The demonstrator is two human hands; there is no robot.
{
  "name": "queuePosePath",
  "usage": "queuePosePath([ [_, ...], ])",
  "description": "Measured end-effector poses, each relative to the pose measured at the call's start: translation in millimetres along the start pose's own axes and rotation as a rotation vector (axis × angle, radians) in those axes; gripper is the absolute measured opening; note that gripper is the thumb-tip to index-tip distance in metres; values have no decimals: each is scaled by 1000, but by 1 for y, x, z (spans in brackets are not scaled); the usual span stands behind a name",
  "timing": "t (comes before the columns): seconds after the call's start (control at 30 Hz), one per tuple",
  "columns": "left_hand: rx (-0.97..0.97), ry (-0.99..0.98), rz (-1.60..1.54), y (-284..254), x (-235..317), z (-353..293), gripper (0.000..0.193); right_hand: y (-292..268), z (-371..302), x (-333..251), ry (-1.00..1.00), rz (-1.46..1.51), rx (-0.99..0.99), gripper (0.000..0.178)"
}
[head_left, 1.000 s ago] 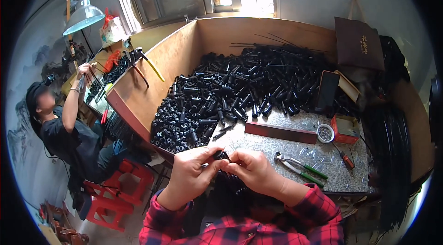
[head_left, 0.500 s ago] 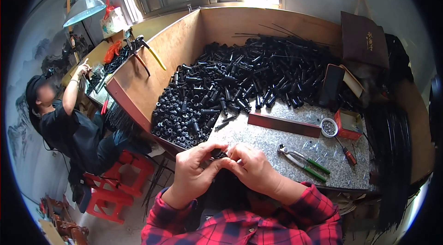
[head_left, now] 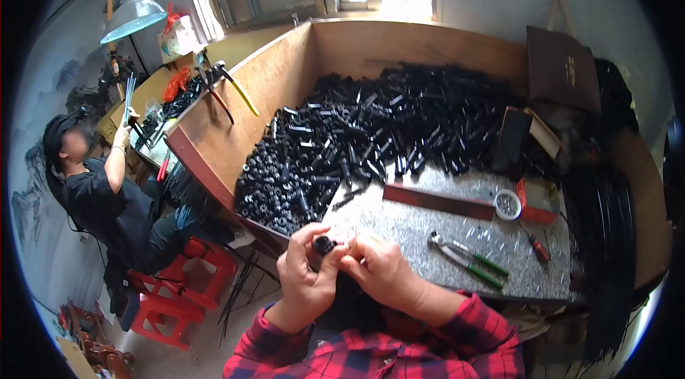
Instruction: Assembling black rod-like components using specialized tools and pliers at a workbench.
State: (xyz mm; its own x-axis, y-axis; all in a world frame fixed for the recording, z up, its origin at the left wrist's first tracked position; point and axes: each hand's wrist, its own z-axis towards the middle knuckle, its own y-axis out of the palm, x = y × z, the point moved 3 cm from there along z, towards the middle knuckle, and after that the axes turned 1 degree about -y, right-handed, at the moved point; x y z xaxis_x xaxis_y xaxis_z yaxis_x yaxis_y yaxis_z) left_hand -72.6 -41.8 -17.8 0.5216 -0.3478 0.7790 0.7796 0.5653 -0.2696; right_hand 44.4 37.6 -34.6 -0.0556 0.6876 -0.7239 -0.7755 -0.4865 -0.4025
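My left hand (head_left: 307, 275) is closed around a small round black plastic part (head_left: 325, 244), its dark end facing up between thumb and fingers. Pinched together right beside that part, the fingertips of my right hand (head_left: 384, 270) meet my left thumb; whatever they hold is hidden. Both hands are above my lap, at the near edge of the speckled worktop (head_left: 371, 225). A pile of black tubular parts (head_left: 399, 115) fills the bin beyond them, with short ring-like black pieces (head_left: 275, 186) at its left.
On the worktop lie green-handled pliers (head_left: 467, 261), a screwdriver (head_left: 539, 247), a white cup of small bits (head_left: 507, 204), a long dark red bar (head_left: 437, 202) and a phone (head_left: 512, 138). More pliers (head_left: 232, 90) hang on the wooden partition (head_left: 214, 136). A co-worker (head_left: 107, 186) sits at left.
My left hand has turned, so the black part's round end now shows. Both hands remain close together. The co-worker now holds up a bunch of thin rods.
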Motion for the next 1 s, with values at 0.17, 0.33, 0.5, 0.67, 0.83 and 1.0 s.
queuePosePath([
  [0.17,69,-165,-321,0,0,0,40,3,-1,3,42,11,-31,12],
  [0.33,-96,-241,-453,-9,-8,1,27,17,-15,16,256,637,-97,9],
  [0.5,-29,-183,-379,-7,-11,-3,22,40,-30,30,470,967,-10,12],
  [0.67,39,-219,-279,-2,-20,-12,21,43,-31,27,521,906,-10,12],
  [0.83,-2,-243,-413,2,-18,-17,23,51,-35,28,501,1023,24,12],
  [1.0,-12,-274,-633,14,-21,-22,21,52,-36,22,469,1022,-11,10],
])
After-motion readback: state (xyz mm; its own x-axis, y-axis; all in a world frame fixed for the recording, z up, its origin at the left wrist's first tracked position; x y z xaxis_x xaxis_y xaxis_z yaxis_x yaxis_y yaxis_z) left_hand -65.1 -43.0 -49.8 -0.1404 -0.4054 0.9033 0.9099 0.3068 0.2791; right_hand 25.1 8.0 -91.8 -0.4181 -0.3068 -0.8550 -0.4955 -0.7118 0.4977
